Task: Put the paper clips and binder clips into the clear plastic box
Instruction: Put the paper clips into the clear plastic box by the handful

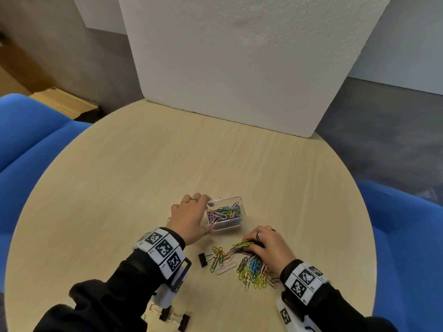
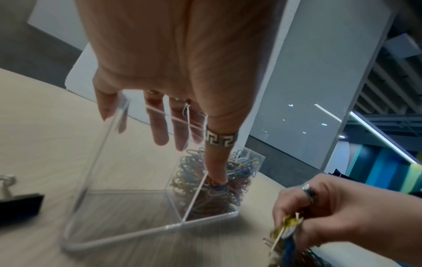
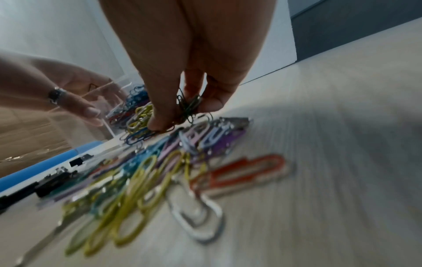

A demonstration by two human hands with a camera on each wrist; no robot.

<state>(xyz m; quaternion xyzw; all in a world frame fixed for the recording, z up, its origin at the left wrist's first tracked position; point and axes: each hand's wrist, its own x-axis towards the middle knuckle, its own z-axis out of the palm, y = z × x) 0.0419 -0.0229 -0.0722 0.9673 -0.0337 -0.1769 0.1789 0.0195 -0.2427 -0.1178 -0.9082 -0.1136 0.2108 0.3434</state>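
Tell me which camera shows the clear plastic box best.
The left wrist view: the clear plastic box fills the frame, divider and paper clips inside visible. The head view shows it small but whole beside the left hand. The right wrist view shows only a blurred corner.

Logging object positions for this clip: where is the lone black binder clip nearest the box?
In the head view, the black binder clip lies on the table, nearer the person than the clear plastic box, just left of the loose paper clips.
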